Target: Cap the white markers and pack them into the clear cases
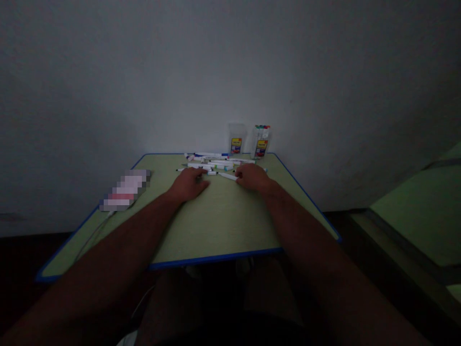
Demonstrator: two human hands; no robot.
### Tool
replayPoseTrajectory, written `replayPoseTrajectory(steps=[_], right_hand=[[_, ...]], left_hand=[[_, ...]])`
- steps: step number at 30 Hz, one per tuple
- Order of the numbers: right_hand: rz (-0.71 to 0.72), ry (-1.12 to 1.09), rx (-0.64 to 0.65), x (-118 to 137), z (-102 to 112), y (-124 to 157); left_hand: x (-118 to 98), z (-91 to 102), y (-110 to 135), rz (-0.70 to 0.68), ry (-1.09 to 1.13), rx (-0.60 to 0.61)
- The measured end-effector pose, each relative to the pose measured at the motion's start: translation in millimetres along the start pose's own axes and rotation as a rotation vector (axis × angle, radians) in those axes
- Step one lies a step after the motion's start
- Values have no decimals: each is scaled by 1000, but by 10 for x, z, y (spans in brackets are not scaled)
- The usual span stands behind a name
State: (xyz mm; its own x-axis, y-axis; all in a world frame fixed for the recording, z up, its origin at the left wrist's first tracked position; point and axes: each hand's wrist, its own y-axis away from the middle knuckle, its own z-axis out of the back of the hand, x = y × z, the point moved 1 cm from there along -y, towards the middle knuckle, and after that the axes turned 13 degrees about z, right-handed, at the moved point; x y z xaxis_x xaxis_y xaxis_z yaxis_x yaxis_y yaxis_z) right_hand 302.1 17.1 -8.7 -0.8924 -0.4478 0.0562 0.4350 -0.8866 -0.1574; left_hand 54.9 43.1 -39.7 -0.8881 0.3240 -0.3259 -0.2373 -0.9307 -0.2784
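My right hand [254,177] pinches the end of a white marker [227,176], which points left with its dark tip just above the table. My left hand [189,183] rests over the table with thumb and forefinger apart. Its forefinger is close to another white marker [212,173], and I cannot tell whether they touch. Behind both hands lies a loose heap of white markers [221,164] with coloured ends, several of them partly covered by my fingers. Some longer markers [211,154] lie at the table's back edge.
Against the wall stand a clear plastic box [236,132] with a yellow label and a second clear box [260,146] holding upright markers. A blurred-out flat device [126,191] with a white cable [94,234] lies on the left of the blue-edged table [219,226].
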Motion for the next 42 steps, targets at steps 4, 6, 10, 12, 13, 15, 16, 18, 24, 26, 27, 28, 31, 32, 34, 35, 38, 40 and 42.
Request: replayPoseTrajectory(steps=[4,6,10,12,13,15,16,18,24,26,27,28,31,32,34,35,38,40,42], right_hand=[[-25,-30,32,-3,28,23],[-22,-30,31,-3,28,25],[8,-31,44,0,13,15],[9,-43,54,-3,11,10],[3,-48,49,-7,14,9],[-8,-58,19,-17,26,7],[-14,-64,-1,-22,34,7],[-21,-76,-39,-31,50,7],[-49,-100,-84,-22,76,10],[-56,-107,-85,-15,82,12],[-57,-110,-85,-13,84,12],[-56,-112,-87,-13,86,11],[-48,-118,-94,-27,79,1],[-44,-122,-101,-34,74,-5],[-30,-138,-121,-48,63,-15],[-18,-151,-131,-53,59,-19],[24,-199,-146,-55,57,-25],[42,-230,-148,-47,64,-22],[50,-250,-144,-36,76,-16]], left_hand=[[35,-53,-25,-19,-23,-27],[41,-71,-38,-35,-35,-31],[28,-105,-64,-65,-78,-12],[25,-121,-72,-71,-99,-6],[25,-129,-73,-75,-107,-6],[27,-141,-73,-86,-118,-9],[27,-145,-72,-91,-121,-12],[24,-146,-70,-96,-125,-11],[-6,-103,-60,-95,-108,-4],[-9,-83,-55,-89,-83,-14],[-8,-76,-53,-89,-68,-21],[-5,-71,-52,-88,-54,-27],[14,-69,-55,-72,-25,-41],[21,-70,-58,-64,-18,-46],[29,-71,-63,-61,-8,-49],[29,-69,-64,-68,-5,-45],[17,-55,-67,-93,-10,-23],[7,-42,-67,-99,-20,-16],[0,-32,-66,-96,-32,-10]])
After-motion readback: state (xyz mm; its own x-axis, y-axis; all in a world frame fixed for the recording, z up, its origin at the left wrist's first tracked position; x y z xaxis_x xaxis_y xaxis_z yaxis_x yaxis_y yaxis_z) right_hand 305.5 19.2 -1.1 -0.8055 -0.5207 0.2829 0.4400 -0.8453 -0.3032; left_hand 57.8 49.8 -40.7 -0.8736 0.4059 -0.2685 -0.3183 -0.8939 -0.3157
